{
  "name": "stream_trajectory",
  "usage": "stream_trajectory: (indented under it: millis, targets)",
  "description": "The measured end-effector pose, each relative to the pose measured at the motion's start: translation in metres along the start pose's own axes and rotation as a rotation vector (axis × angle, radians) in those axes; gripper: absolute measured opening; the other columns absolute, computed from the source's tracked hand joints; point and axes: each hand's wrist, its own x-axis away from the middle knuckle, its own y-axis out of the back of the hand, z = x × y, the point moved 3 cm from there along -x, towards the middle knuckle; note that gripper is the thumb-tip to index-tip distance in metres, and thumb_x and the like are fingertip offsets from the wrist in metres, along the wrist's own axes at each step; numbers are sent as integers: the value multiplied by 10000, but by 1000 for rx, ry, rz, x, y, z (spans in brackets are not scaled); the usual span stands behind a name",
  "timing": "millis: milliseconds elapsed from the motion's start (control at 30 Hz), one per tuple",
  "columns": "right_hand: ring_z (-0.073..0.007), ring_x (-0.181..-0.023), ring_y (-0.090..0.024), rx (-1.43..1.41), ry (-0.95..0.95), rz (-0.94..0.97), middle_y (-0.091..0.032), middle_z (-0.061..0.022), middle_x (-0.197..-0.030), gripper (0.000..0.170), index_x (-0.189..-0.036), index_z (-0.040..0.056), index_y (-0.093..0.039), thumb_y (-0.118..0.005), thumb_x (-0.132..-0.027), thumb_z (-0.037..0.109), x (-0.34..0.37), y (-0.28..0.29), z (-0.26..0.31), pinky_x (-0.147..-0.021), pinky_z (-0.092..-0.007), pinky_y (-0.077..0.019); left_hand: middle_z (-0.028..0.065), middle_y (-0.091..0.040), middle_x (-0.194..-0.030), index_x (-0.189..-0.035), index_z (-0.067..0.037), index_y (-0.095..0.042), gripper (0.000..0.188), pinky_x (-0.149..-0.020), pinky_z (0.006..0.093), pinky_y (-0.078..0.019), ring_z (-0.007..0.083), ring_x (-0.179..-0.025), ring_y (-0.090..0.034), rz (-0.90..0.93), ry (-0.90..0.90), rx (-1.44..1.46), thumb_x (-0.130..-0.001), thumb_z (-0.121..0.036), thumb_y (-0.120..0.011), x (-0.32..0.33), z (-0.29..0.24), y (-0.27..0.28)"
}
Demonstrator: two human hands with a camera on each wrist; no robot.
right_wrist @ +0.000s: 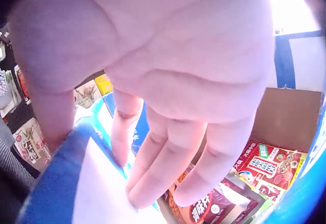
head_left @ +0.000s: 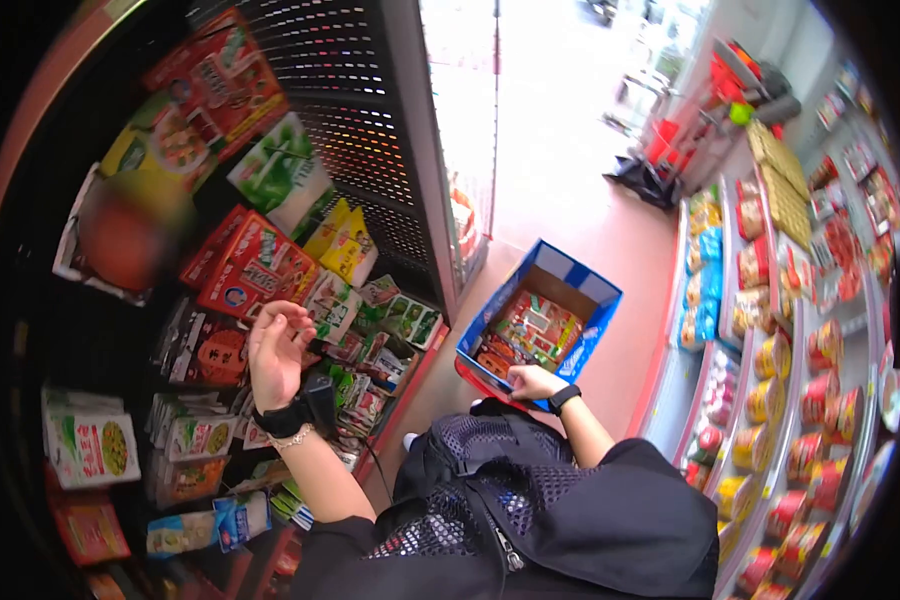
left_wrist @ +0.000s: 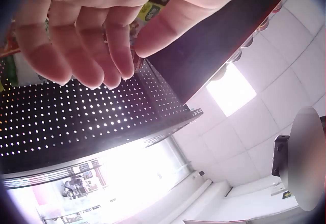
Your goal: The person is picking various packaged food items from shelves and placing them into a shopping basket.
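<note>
My left hand (head_left: 278, 355) is raised beside the shelf of seasoning packets, fingers loosely bent, with nothing in it. A red packet (head_left: 260, 268) lies just behind it in the head view. In the left wrist view the same loosely bent fingers (left_wrist: 91, 63) hang over a black perforated panel. My right hand (head_left: 537, 383) grips the near wall of a blue cardboard box (head_left: 592, 335), thumb on one side and fingers over the other in the right wrist view. Inside the box lie red seasoning packets (right_wrist: 266, 167) and a dark red-brown packet (right_wrist: 204, 206).
The black perforated panel (head_left: 355, 120) ends the left shelf beside a bright doorway. More packets, such as a white-green one (head_left: 90, 447), hang on the left. Across the aisle's reddish floor (head_left: 610, 240), shelves hold cup noodles (head_left: 770, 355). A black bag (head_left: 650, 180) stands farther back.
</note>
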Motion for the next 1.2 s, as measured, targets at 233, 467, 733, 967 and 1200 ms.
stream_trajectory:
  millis: [233,467,733,967,1200]
  targets:
    - [-100,-572,-471,8,-32,321,-486,2,-605,340,-708,65,-477,-709,-578,277,-23,13,6,-513,-252,-406,61,-535,-813,-873,-30,-479,126,-640,242,-444,115,-722,-518,-276,-51,100,-790,-117,-441,55,18,37]
    - [-156,-621,-495,259,-15,531,-532,-44,-659,391,-735,43,-486,-723,-536,280,-40,8,20,-570,-279,-405,52,-539,-815,-866,-45,-488,118,-651,241,-429,109,-729,-514,-454,-136,156,-789,-123,-443,120,12,65]
    - [-129,-631,-496,81,-213,229,-527,-34,-664,410,-768,27,-525,-749,-487,224,-31,2,-5,-587,-258,-419,42,-538,-798,-853,-49,-491,112,-644,237,-429,104,-705,-512,-530,-169,156,-784,-126,-448,206,-10,106]
    - [-286,-762,-538,394,-251,-412,-541,-165,-834,422,-943,7,-465,-633,-592,170,10,-55,14,-679,-359,-429,19,-519,-773,-844,-79,-486,108,-636,263,-401,107,-707,-488,-733,-287,259,-762,-139,-452,301,-17,166]
    - [-368,-1025,-351,499,-319,-725,-359,-243,-1099,579,-1120,7,-338,-579,-621,176,33,-81,59,-868,-401,-302,23,-514,-787,-845,-79,-484,106,-641,272,-394,115,-704,-483,-761,-291,250,-767,-143,-450,347,-26,193]
